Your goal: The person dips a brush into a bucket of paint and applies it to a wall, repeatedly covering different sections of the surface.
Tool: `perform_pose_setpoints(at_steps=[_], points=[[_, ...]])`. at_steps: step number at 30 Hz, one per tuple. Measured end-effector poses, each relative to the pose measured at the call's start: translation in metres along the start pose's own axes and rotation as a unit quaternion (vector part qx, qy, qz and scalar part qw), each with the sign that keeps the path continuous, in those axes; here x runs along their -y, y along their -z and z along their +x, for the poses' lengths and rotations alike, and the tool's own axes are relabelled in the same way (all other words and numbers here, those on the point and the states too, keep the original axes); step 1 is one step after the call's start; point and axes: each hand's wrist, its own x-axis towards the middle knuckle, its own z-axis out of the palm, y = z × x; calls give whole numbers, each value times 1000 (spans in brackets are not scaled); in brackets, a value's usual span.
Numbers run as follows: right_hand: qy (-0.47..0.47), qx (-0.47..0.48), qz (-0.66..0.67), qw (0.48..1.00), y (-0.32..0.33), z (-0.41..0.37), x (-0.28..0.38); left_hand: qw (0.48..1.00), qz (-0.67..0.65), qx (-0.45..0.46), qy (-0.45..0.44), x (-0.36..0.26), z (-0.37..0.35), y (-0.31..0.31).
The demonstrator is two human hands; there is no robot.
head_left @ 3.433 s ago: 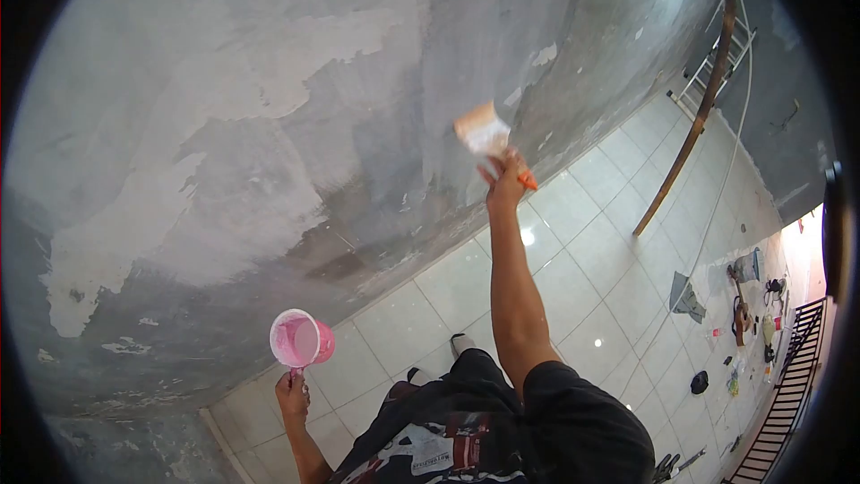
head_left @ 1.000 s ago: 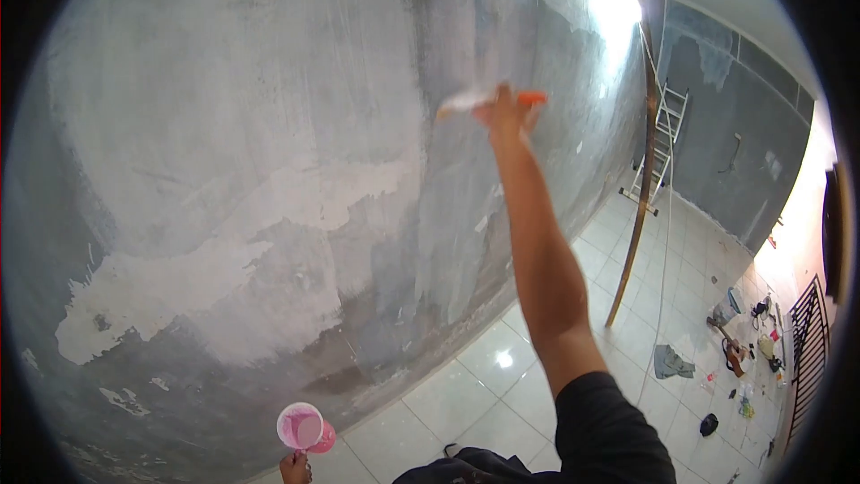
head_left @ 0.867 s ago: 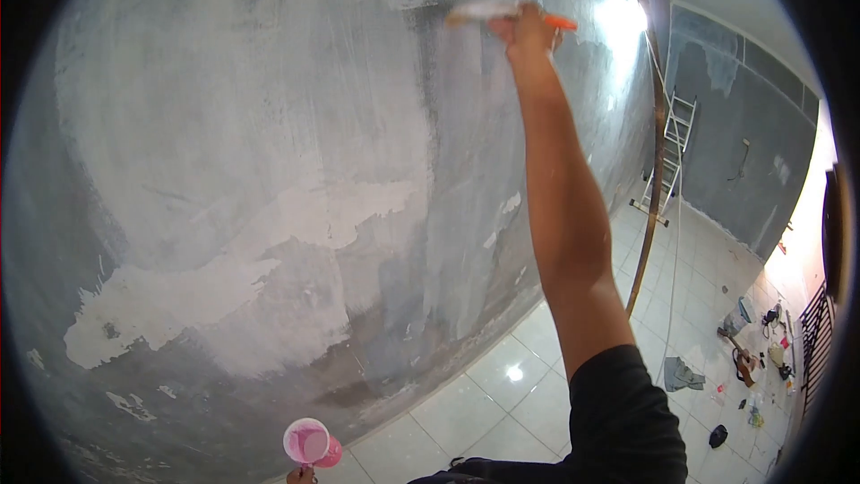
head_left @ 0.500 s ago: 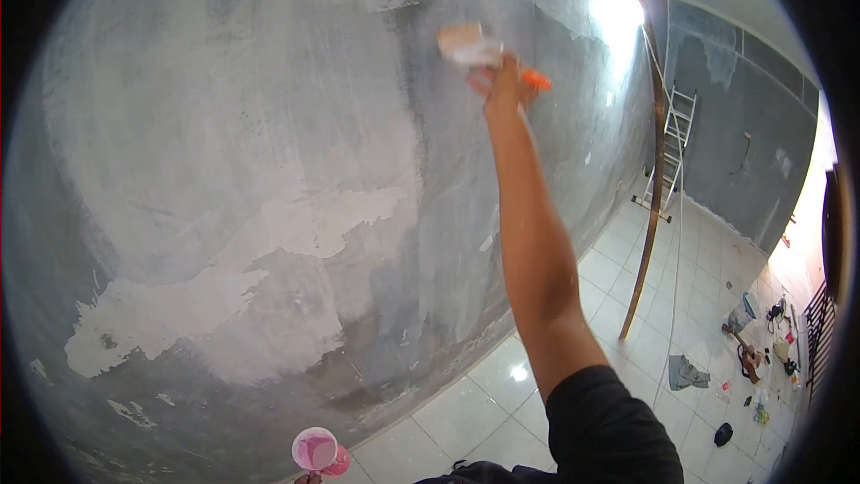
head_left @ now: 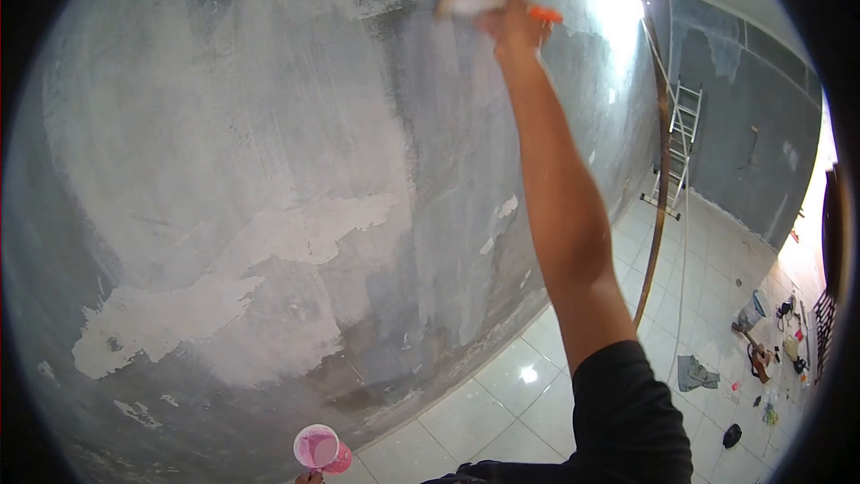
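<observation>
With the arm stretched up, my right hand is closed around the orange handle of a wide brush. The bristles, blurred by motion, are against or very near the grey wall, which has paler patches. At the bottom edge, a small part of my left hand shows at a pink cup with pinkish contents, and its fingers are wrapped at the cup's lower side.
A long curved pole stands at the right, with a ladder behind it. On the white tiled floor lie a grey cloth, a dark object and several scattered items. A bright light shines near the pole.
My right hand has moved up the wall with the brush, and the brush now lies flatter in view. The left hand and cup have hardly moved.
</observation>
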Motion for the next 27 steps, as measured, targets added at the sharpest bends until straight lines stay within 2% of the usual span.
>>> perform_pose_setpoints(at_steps=[2, 4, 5, 7, 8, 9, 10, 12, 14, 16, 17, 19, 20, 22, 24, 26, 27], points=[[16, 23, 48, 998, -26, 25, 18, 1000, -24, -2, -13, -2, -11, -4], [2, -16, 97, 995, -35, 40, 23, 997, -29, -64, -38, -18, -35, -18], [-2, -15, 97, 995, -28, 39, 16, 997, -29, -67, -34, -16, -38, -18], [24, 28, 54, 998, -1, 41, -22, 995, -89, -17, 40, -8, -40, -17], [-13, 6, 66, 998, 19, 31, -47, 995, -86, -14, 44, -3, -38, -15], [-48, -17, 77, 996, 42, 14, -68, 997, -46, -17, 54, 2, -33, -14], [-56, -46, 11, 997, 66, -13, -76, 998, -7, -19, 63, 7, -31, -15], [-80, -84, -24, 993, 118, -73, -94, 998, -12, -7, 65, 1, -34, -20], [-160, -97, -59, 981, 173, -132, -104, 998, -13, 4, 68, -9, -35, -19], [-242, -164, -113, 950, 204, -183, -103, 997, -21, 2, 76, -12, -30, -23], [-245, -162, -115, 949, 212, -194, -105, 998, -13, 12, 63, -18, -30, -23], [-312, -197, -151, 917, 225, -213, -109, 998, -16, 15, 63, -44, -37, -27], [-317, -194, -152, 916, 225, -212, -109, 998, -23, 19, 53, -48, -40, -27], [-250, -71, -197, 945, 212, -190, -106, 997, -37, 15, 59, -28, -23, -22], [-231, -61, -225, 945, 165, -155, -92, 997, -54, 13, 61, -21, -19, -24], [-145, -52, -217, 964, 104, -126, -69, 995, -67, 6, 78, -32, -28, -27], [-133, -20, -168, 977, 79, -104, -63, 995, -71, 6, 75, -32, -29, -28]])
